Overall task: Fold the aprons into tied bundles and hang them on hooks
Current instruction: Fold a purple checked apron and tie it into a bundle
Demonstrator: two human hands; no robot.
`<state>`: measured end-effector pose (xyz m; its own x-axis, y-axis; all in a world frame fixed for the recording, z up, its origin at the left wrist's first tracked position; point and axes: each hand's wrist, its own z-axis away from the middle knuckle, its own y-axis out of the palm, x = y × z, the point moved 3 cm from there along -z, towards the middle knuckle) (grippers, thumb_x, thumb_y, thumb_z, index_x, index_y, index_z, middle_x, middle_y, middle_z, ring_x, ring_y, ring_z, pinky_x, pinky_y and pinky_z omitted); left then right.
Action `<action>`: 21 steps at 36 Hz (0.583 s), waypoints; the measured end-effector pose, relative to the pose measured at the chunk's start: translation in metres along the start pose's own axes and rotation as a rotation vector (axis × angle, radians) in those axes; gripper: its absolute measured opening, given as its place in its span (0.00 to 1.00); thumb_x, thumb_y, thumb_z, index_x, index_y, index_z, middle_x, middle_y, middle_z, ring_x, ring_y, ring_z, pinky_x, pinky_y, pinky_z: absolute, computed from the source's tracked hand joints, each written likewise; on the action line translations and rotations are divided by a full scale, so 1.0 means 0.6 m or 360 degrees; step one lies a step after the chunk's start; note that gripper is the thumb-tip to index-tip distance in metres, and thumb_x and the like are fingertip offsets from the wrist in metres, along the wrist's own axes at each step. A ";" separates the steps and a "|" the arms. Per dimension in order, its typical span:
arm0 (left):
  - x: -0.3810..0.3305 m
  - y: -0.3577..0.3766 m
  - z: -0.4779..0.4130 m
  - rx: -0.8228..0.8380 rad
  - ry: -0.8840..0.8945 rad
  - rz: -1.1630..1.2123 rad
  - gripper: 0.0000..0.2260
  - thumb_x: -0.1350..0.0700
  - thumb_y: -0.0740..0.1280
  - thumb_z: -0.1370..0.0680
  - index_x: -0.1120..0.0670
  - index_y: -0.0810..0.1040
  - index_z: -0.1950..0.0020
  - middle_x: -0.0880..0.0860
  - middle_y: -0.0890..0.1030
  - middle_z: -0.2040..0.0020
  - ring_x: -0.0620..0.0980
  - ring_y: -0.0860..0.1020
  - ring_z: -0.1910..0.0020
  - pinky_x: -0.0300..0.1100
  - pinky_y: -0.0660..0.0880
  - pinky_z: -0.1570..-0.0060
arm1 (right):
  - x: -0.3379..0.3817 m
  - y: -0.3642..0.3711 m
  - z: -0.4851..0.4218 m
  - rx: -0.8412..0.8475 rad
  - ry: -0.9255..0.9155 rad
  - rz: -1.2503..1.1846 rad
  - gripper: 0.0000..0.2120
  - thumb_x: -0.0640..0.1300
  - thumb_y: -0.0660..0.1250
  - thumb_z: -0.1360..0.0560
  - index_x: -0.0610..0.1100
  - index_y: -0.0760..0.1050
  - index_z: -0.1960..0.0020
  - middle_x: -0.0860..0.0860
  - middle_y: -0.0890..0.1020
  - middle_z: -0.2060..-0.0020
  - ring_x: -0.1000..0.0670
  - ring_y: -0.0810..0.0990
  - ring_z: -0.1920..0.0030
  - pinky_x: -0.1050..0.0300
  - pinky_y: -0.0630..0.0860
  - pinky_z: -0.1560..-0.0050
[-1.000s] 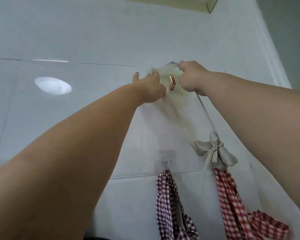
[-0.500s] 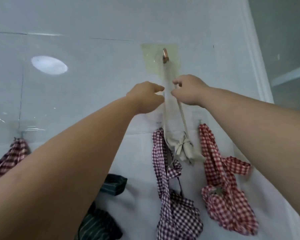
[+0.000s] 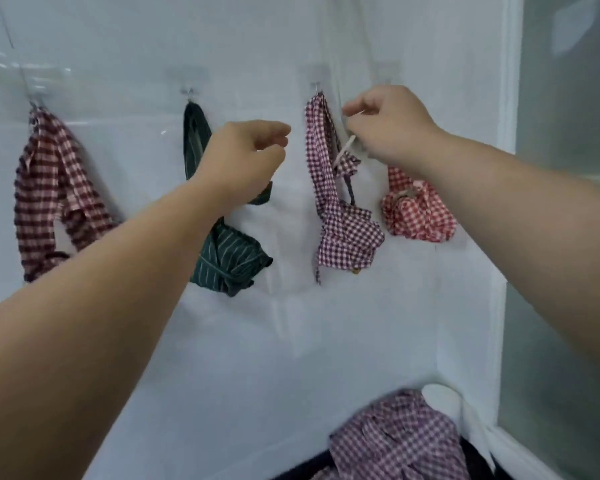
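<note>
The right hand, at upper centre-right, pinches a pale strap between thumb and curled fingers; what the strap carries is hidden behind the hand. The left hand hangs just left of it, fingers loosely curled and empty, with a narrow gap of bare wall between the two. The purple bundle hangs in that gap, its band close beside the right hand's fingertips and the strap crossing it. The red bundle sits just under the right wrist, close to the purple one. The left forearm covers part of the green bundle. The maroon bundle hangs well apart at the far left. All four hang from a row of small hooks across the upper frame. Below the bundles the wall is bare down to the lower edge. On the right a white trim closes the wall, with glass beyond it. At lower right lies a loose apron, touching a white roll in the corner.
</note>
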<state>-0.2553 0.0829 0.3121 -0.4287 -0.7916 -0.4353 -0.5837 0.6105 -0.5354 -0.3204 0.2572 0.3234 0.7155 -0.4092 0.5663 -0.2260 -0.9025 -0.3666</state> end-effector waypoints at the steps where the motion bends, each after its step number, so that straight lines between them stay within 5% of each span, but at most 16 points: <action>1: 0.015 0.010 0.029 0.0049 -0.0059 0.0059 0.16 0.60 0.61 0.21 0.51 0.77 0.34 0.45 0.80 0.44 0.41 0.77 0.46 0.31 0.75 0.50 | -0.013 0.021 0.032 0.0018 0.0058 0.0027 0.12 0.39 0.62 0.24 0.46 0.78 0.43 0.53 0.76 0.57 0.55 0.74 0.58 0.67 0.70 0.59; 5: 0.034 0.036 0.091 0.0056 -0.0030 0.0095 0.16 0.61 0.61 0.21 0.52 0.77 0.34 0.44 0.79 0.46 0.37 0.76 0.47 0.28 0.72 0.44 | -0.062 0.044 0.110 0.0036 0.0255 -0.0030 0.08 0.39 0.63 0.23 0.50 0.77 0.49 0.56 0.76 0.64 0.57 0.75 0.64 0.67 0.70 0.64; 9: 0.065 0.091 0.187 0.0162 0.0186 -0.0147 0.17 0.61 0.62 0.23 0.53 0.77 0.35 0.51 0.76 0.39 0.47 0.74 0.42 0.39 0.69 0.39 | -0.114 0.086 0.222 0.0189 0.0454 -0.0041 0.06 0.39 0.63 0.23 0.49 0.76 0.53 0.57 0.75 0.67 0.61 0.72 0.72 0.66 0.71 0.68; 15: 0.121 0.221 0.337 0.0648 0.0115 -0.0166 0.16 0.62 0.64 0.23 0.56 0.78 0.35 0.56 0.76 0.37 0.52 0.73 0.39 0.32 0.63 0.46 | -0.219 0.126 0.386 0.0425 0.0769 -0.0036 0.08 0.40 0.64 0.23 0.46 0.78 0.46 0.57 0.77 0.61 0.60 0.74 0.63 0.68 0.70 0.60; 21: 0.188 0.337 0.465 0.1108 -0.0335 -0.0079 0.16 0.56 0.64 0.21 0.55 0.76 0.33 0.56 0.75 0.34 0.53 0.72 0.35 0.33 0.63 0.44 | -0.324 0.150 0.513 0.0840 0.0961 0.0267 0.14 0.41 0.61 0.22 0.44 0.76 0.37 0.50 0.78 0.39 0.53 0.75 0.41 0.62 0.67 0.41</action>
<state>-0.2291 0.1238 -0.0470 -0.2305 -0.8401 -0.4911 0.0053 0.5036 -0.8639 -0.2766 0.2971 -0.0468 0.1865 -0.6707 0.7179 0.1502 -0.7027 -0.6955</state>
